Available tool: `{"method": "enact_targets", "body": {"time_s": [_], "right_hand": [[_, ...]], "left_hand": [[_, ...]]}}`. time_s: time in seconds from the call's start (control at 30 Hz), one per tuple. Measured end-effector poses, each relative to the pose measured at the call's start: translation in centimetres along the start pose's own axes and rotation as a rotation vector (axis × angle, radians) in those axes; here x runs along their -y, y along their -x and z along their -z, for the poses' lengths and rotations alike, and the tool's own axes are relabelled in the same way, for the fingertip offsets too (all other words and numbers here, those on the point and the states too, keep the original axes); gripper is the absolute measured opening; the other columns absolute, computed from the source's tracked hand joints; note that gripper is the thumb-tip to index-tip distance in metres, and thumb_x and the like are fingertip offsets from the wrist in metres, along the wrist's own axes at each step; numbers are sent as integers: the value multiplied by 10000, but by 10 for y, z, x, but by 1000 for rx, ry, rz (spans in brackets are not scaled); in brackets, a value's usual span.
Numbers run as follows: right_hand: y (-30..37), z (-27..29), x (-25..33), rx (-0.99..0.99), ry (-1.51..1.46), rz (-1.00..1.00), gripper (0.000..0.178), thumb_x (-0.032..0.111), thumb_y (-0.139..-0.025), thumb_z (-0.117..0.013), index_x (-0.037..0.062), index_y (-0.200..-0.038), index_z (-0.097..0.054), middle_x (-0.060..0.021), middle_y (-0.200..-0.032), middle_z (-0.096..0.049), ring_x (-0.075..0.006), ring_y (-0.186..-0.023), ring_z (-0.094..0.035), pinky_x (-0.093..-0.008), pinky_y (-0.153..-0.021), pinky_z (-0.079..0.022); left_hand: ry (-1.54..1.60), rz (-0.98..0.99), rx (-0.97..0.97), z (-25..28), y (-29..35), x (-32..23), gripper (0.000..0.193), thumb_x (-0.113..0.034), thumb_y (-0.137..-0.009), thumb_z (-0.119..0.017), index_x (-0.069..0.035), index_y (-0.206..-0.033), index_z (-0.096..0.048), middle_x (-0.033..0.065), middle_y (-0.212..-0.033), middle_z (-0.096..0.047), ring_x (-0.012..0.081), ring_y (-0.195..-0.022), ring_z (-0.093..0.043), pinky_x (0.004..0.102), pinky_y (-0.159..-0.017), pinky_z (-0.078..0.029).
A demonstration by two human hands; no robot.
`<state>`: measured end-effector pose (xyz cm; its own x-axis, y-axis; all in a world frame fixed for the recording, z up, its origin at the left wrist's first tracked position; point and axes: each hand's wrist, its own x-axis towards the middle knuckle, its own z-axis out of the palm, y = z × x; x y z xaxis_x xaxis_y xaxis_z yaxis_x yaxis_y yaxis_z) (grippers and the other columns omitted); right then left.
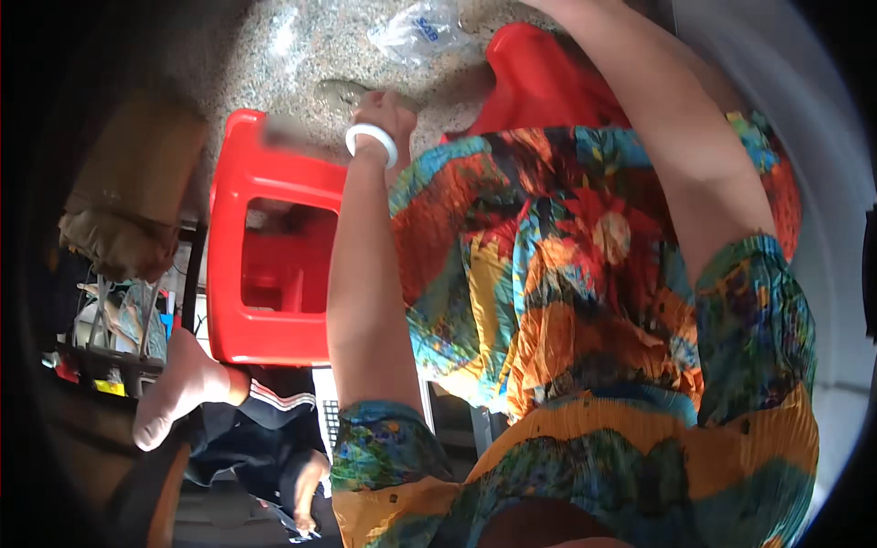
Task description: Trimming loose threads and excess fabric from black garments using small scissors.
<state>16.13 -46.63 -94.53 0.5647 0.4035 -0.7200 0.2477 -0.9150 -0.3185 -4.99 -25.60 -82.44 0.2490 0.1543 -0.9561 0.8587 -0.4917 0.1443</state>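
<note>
My left hand point(387, 114), with a white bangle point(371, 142) at its wrist, reaches down to the speckled floor. Its fingers look curled, but what they hold, if anything, is hidden. Right by the fingers lies a greyish-green, flattish thing point(340, 92) that I cannot name. My right forearm point(653, 91) stretches up across the picture, and its hand is cut off at the top edge. A clear crumpled plastic bag point(420, 35) with blue print lies on the floor beyond my left hand. Colourful patterned cloth point(557, 265) covers my lap.
A red plastic stool point(274, 342) stands beside my left forearm. Another red plastic piece point(534, 78) shows past the cloth. At the lower left are another person's foot point(178, 388) and hand point(304, 493). A brown bundle point(137, 173) is at the far left; a pale wall curves along the right.
</note>
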Motion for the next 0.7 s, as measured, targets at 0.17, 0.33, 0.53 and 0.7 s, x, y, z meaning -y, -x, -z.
{"method": "enact_targets", "body": {"time_s": [0.17,0.33,0.53,0.7], "right_hand": [[-2,6,7,-99,-280,-32,170,228,-629,-584,102,-733,-633,-153,-715,-595,-304,-695,-578,-399,-621,-465],[-11,34,97,-6,-162,-38,259,231,-755,-486,96,-965,-555,-128,-917,-591,-271,-839,-575,-398,-696,-459],[-29,10,82,-247,-127,125,274,205,-782,-495,146,-1049,-480,-107,-999,-520,-285,-812,-572,-387,-745,-450],[-52,10,99,-273,-66,161,262,187,-726,-525,115,-977,-508,-136,-871,-526,-287,-681,-587,-407,-603,-470]], "left_hand": [[-111,-85,51,-39,-37,-12,325,-275,-765,-448,-63,-996,-533,181,-1020,-544,322,-955,-523,375,-821,-417],[346,207,-115,-43,-95,68,279,-237,-815,-463,-26,-985,-528,67,-709,-557,137,-493,-538,256,-434,-440],[504,473,-36,-74,-132,31,460,-317,-774,-493,-23,-1122,-432,174,-1053,-532,265,-804,-591,343,-701,-478],[350,715,-11,-78,-149,10,593,-249,-676,-641,-25,-1134,-339,153,-1073,-500,242,-856,-550,303,-715,-449]]}}
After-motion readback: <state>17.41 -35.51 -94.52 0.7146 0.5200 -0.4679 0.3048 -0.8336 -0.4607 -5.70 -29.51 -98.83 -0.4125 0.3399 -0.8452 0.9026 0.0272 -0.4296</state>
